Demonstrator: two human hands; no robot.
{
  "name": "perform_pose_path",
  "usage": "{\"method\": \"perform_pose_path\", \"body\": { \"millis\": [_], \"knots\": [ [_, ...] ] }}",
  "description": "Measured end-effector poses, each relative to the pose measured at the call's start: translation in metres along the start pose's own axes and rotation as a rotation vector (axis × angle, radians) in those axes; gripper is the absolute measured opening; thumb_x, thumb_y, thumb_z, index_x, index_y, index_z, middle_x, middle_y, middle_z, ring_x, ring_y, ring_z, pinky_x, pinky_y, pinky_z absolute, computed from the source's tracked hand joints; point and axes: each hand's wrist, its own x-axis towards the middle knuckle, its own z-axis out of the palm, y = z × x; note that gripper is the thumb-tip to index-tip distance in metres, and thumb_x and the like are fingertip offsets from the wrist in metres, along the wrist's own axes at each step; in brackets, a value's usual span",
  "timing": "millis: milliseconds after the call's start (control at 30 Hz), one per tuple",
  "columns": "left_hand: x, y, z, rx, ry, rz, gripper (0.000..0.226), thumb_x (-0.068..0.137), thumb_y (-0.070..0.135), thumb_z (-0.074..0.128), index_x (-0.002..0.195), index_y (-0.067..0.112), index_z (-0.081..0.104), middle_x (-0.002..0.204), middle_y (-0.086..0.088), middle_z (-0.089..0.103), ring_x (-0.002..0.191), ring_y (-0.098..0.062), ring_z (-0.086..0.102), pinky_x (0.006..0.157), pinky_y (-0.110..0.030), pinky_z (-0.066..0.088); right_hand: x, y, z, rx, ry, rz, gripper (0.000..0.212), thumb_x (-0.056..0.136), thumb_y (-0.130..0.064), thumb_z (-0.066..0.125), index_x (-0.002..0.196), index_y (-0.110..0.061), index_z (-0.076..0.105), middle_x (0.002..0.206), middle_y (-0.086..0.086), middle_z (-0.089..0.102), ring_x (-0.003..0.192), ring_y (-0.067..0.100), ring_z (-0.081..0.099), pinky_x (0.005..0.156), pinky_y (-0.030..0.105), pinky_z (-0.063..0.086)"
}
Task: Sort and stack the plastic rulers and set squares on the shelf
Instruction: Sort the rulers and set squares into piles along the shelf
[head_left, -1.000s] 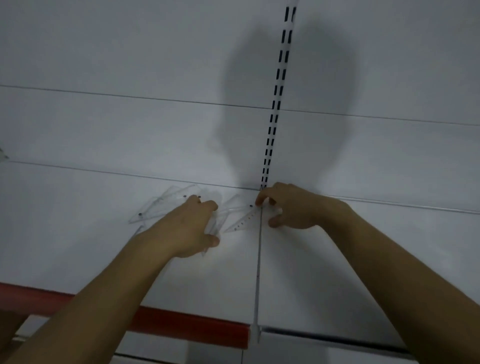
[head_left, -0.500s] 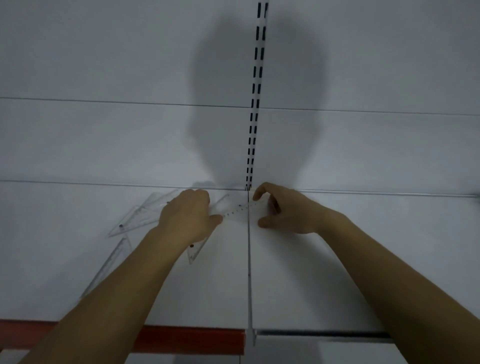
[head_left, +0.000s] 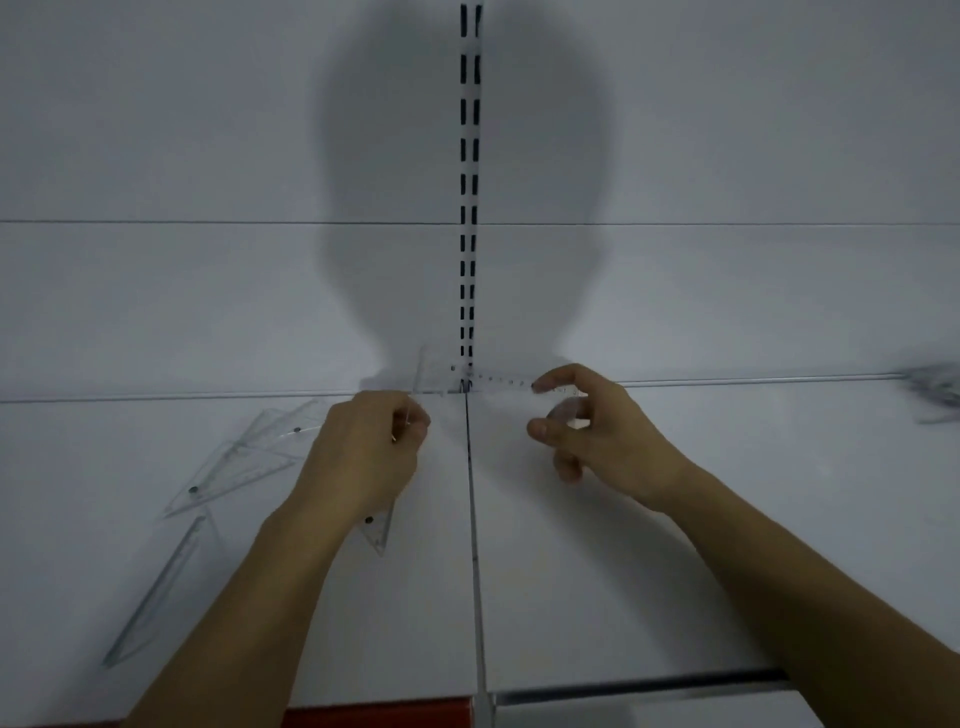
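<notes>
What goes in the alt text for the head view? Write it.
Two bare hands hold a clear ruler level above a white shelf, left hand and right hand at opposite ends. Clear set squares lie to the left.

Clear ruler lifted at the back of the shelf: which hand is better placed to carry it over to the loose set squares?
Probably the left hand. It pinches the clear ruler at its left end, right beside the set squares lying on the shelf. The right hand, holding the other end, would have to cross over.
</notes>
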Motion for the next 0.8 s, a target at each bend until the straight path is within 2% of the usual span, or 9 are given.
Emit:
{"method": "perform_pose_path", "body": {
  "millis": [100, 233, 333, 433, 533, 600, 700, 800],
  "knots": [
    [-0.008, 0.017, -0.005, -0.081, 0.033, 0.051, 0.013, 0.099, 0.026, 0.056, 0.093, 0.031, 0.067, 0.082, 0.019, 0.062, 0.071, 0.003, 0.057, 0.059, -0.011, 0.035, -0.022, -0.005, -0.010, 0.063, 0.112, 0.075, 0.031, 0.085, -0.017, 0.079, 0.109, -0.017, 0.059, 0.074, 0.007, 0.067, 0.046, 0.024, 0.054, 0.048, 0.032, 0.045],
    [-0.019, 0.049, 0.009, -0.225, 0.048, 0.134, 0.016, 0.099, 0.026, 0.055, 0.089, 0.033, 0.067, 0.071, 0.012, 0.064, 0.069, 0.002, 0.059, 0.055, -0.010, 0.036, -0.058, -0.002, -0.020, 0.178, 0.390, 0.072, 0.012, 0.084, -0.015, 0.077, 0.085, -0.005, 0.070, 0.078, 0.010, 0.070, 0.044, 0.023, 0.058, 0.050, 0.027, 0.049],
    [-0.028, 0.078, 0.030, -0.295, 0.009, 0.212, 0.020, 0.100, 0.024, 0.049, 0.088, 0.033, 0.063, 0.062, 0.005, 0.061, 0.052, -0.006, 0.055, 0.051, -0.014, 0.040, -0.081, 0.007, -0.032, 0.314, 0.579, 0.079, 0.009, 0.088, -0.013, 0.073, 0.093, -0.006, 0.077, 0.081, 0.006, 0.073, 0.055, 0.025, 0.068, 0.057, 0.030, 0.058],
    [-0.033, 0.107, 0.051, -0.359, -0.049, 0.267, 0.022, 0.101, 0.025, 0.045, 0.090, 0.034, 0.061, 0.060, 0.003, 0.059, 0.049, -0.009, 0.053, 0.052, -0.028, 0.046, -0.098, 0.020, -0.064, 0.385, 0.681, 0.091, 0.014, 0.094, -0.004, 0.065, 0.103, -0.005, 0.075, 0.087, 0.012, 0.074, 0.071, 0.029, 0.075, 0.066, 0.031, 0.062],
    [-0.032, 0.140, 0.074, -0.385, -0.074, 0.314, 0.029, 0.101, 0.021, 0.037, 0.096, 0.038, 0.061, 0.066, 0.006, 0.062, 0.054, -0.011, 0.058, 0.056, -0.037, 0.052, -0.116, 0.033, -0.112, 0.470, 0.735, 0.097, 0.019, 0.098, 0.001, 0.057, 0.107, -0.005, 0.072, 0.095, 0.018, 0.073, 0.087, 0.030, 0.076, 0.077, 0.030, 0.062],
    [-0.031, 0.163, 0.093, -0.404, -0.092, 0.336, 0.037, 0.102, 0.014, 0.035, 0.103, 0.040, 0.061, 0.075, 0.010, 0.067, 0.062, -0.011, 0.065, 0.063, -0.036, 0.055, -0.128, 0.043, -0.143, 0.481, 0.750, 0.109, 0.020, 0.097, 0.003, 0.056, 0.108, -0.005, 0.071, 0.096, 0.017, 0.075, 0.090, 0.028, 0.076, 0.079, 0.031, 0.062],
    [-0.031, 0.203, 0.130, -0.396, -0.143, 0.357, 0.040, 0.104, 0.011, 0.035, 0.116, 0.038, 0.061, 0.088, 0.014, 0.072, 0.073, -0.011, 0.068, 0.070, -0.026, 0.055, -0.150, 0.067, -0.196, 0.407, 0.776, 0.148, 0.017, 0.096, 0.002, 0.059, 0.107, -0.004, 0.071, 0.091, 0.013, 0.078, 0.087, 0.026, 0.077, 0.075, 0.028, 0.062],
    [-0.029, 0.241, 0.170, -0.362, -0.135, 0.424, 0.039, 0.103, 0.014, 0.037, 0.122, 0.037, 0.061, 0.094, 0.016, 0.072, 0.074, -0.013, 0.067, 0.068, -0.025, 0.055, -0.172, 0.093, -0.259, 0.331, 0.832, 0.166, 0.011, 0.095, -0.002, 0.063, 0.101, -0.003, 0.072, 0.084, 0.012, 0.078, 0.079, 0.026, 0.077, 0.068, 0.027, 0.062]
  ]
}}
